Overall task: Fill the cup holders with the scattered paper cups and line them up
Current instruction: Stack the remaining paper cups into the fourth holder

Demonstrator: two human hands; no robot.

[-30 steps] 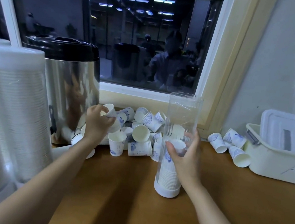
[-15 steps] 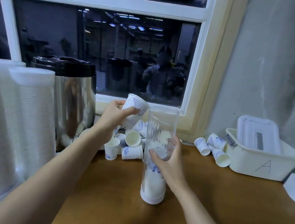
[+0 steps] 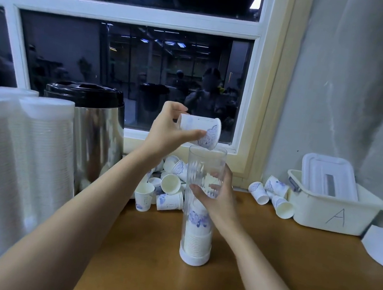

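Left hand (image 3: 166,130) tilting paper cup (image 3: 199,131) over clear holder (image 3: 200,205), right hand (image 3: 218,198) gripping it

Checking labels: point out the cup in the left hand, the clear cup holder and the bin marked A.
cup (image 3: 203,125), head view, on its bare side wall.
cup holder (image 3: 203,166), head view, on the clear upper wall.
bin (image 3: 316,214), head view, on the front wall left of the A.

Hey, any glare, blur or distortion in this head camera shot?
Head view: dim indoor light; the window mirrors ceiling lights and a person; the steel urn and clear cup holder show smeared streaks; wide-angle bending bows its frame and the filled cup holders at left; the paper cup in the left hand looks fairly sharp.
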